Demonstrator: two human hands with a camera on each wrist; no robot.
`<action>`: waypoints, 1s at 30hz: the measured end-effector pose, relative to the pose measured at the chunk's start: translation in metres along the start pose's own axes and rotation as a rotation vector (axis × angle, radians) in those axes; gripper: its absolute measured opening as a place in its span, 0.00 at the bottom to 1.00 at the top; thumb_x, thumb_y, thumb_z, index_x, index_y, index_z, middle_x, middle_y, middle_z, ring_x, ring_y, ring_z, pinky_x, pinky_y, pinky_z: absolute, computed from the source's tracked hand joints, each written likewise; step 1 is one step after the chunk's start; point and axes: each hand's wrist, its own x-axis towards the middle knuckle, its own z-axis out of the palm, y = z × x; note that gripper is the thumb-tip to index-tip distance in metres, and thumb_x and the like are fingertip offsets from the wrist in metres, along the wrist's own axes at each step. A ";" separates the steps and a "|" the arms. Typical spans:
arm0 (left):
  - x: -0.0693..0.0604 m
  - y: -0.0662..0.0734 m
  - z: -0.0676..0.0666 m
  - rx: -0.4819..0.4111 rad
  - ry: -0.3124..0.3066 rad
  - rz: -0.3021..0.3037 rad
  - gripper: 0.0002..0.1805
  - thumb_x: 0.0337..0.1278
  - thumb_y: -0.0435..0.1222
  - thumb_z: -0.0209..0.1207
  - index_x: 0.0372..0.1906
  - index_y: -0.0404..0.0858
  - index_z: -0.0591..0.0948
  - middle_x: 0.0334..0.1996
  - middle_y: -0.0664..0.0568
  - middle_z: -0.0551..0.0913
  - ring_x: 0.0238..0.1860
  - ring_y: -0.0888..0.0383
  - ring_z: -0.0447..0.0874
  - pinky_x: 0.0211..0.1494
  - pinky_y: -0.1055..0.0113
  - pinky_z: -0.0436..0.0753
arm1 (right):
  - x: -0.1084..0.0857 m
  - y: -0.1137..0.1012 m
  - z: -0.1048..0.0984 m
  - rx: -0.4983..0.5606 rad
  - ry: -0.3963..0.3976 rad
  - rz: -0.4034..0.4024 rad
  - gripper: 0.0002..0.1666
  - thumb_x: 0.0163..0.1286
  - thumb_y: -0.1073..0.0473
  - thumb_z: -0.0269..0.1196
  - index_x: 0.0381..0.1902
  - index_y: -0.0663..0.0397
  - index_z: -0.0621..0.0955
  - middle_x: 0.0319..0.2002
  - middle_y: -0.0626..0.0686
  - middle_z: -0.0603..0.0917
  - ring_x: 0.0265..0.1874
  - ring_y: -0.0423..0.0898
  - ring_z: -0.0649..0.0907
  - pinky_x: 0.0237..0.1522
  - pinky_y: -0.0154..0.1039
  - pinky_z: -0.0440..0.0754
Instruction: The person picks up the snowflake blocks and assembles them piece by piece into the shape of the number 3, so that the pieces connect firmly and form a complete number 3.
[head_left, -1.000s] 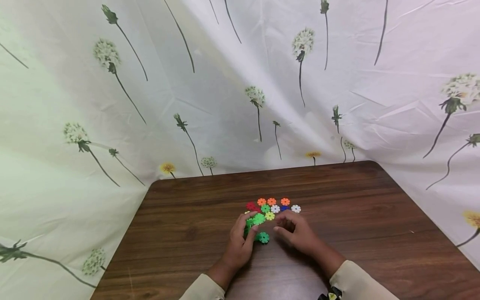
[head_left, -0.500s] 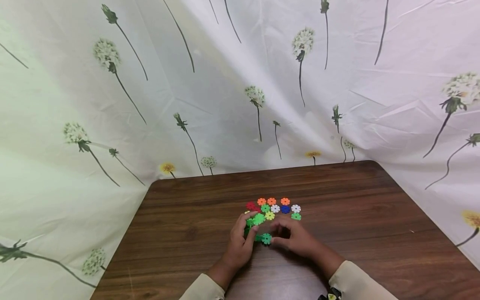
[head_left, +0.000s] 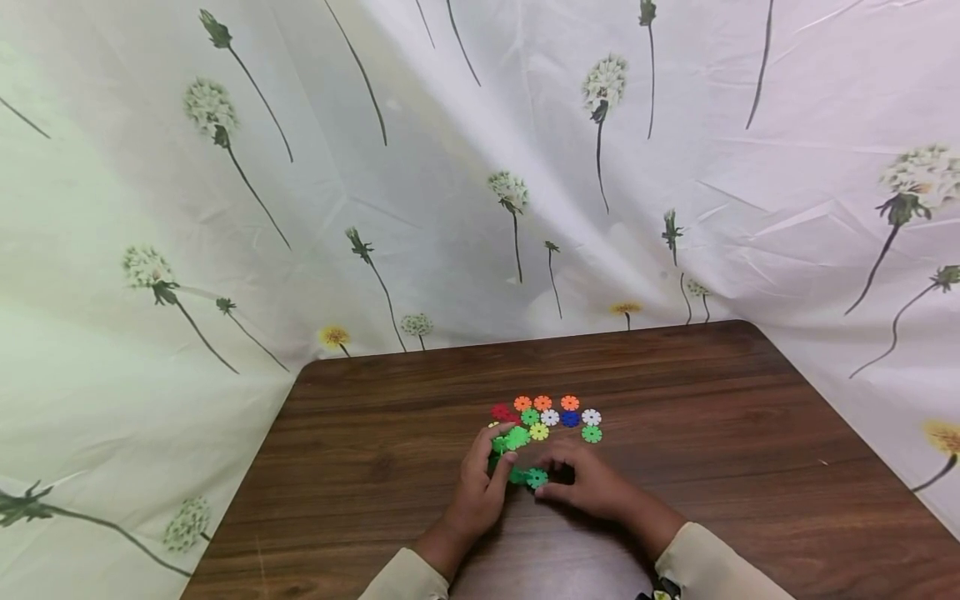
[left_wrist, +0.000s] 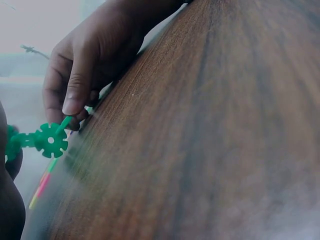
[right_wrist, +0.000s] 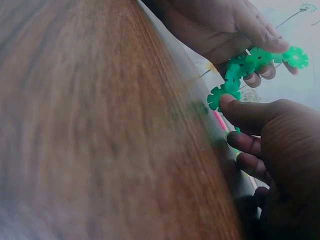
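In the head view my left hand [head_left: 480, 487] grips a curved chain of linked green notched discs [head_left: 517, 437], fingers behind it and thumb in front. My right hand [head_left: 588, 479] pinches the green disc [head_left: 536, 477] at the chain's near end. The right wrist view has the right thumb [right_wrist: 250, 112] on that end disc [right_wrist: 216, 97], while the left hand [right_wrist: 225, 30] holds the chain farther up. In the left wrist view, the right hand [left_wrist: 92, 60] has its thumb against a green disc seen edge-on [left_wrist: 64, 124], beside a face-on one [left_wrist: 51, 140].
Behind the hands, loose discs lie flat on the brown wooden table [head_left: 375, 467]: several orange [head_left: 542, 403], red [head_left: 500, 411], white [head_left: 591, 417], blue [head_left: 570, 418], yellow [head_left: 539, 432] and green [head_left: 592, 434]. A flower-patterned cloth [head_left: 450, 250] hangs beyond the table's far edge.
My right hand has moved left and nearer to the chain's end disc, uncovering the blue disc and a loose green one. That end disc has shifted slightly right. The left hand keeps its hold.
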 end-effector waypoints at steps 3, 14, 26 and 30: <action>0.000 0.000 -0.001 -0.020 -0.022 -0.043 0.26 0.82 0.37 0.61 0.77 0.47 0.71 0.70 0.47 0.80 0.70 0.52 0.80 0.79 0.64 0.75 | 0.000 0.000 0.001 0.000 0.004 -0.011 0.13 0.71 0.56 0.77 0.51 0.49 0.89 0.41 0.47 0.87 0.41 0.42 0.80 0.45 0.36 0.78; 0.000 0.002 -0.002 0.053 -0.110 -0.131 0.49 0.63 0.25 0.74 0.84 0.43 0.62 0.81 0.47 0.72 0.84 0.46 0.67 0.85 0.41 0.66 | 0.004 0.008 0.000 0.079 -0.006 -0.141 0.25 0.67 0.59 0.79 0.61 0.49 0.88 0.59 0.51 0.91 0.49 0.48 0.84 0.49 0.40 0.84; 0.002 0.001 0.003 0.035 -0.066 -0.069 0.41 0.68 0.19 0.65 0.81 0.42 0.66 0.59 0.42 0.83 0.63 0.48 0.84 0.73 0.53 0.81 | -0.004 0.022 -0.022 -0.309 0.484 0.181 0.09 0.61 0.70 0.78 0.34 0.58 0.87 0.33 0.53 0.85 0.33 0.45 0.81 0.36 0.39 0.81; 0.002 0.003 0.002 0.020 -0.066 -0.102 0.40 0.71 0.22 0.65 0.82 0.41 0.64 0.74 0.37 0.78 0.75 0.42 0.77 0.80 0.40 0.73 | -0.004 0.020 -0.026 -0.404 0.487 0.427 0.15 0.64 0.58 0.81 0.35 0.60 0.86 0.33 0.54 0.83 0.34 0.49 0.80 0.39 0.48 0.80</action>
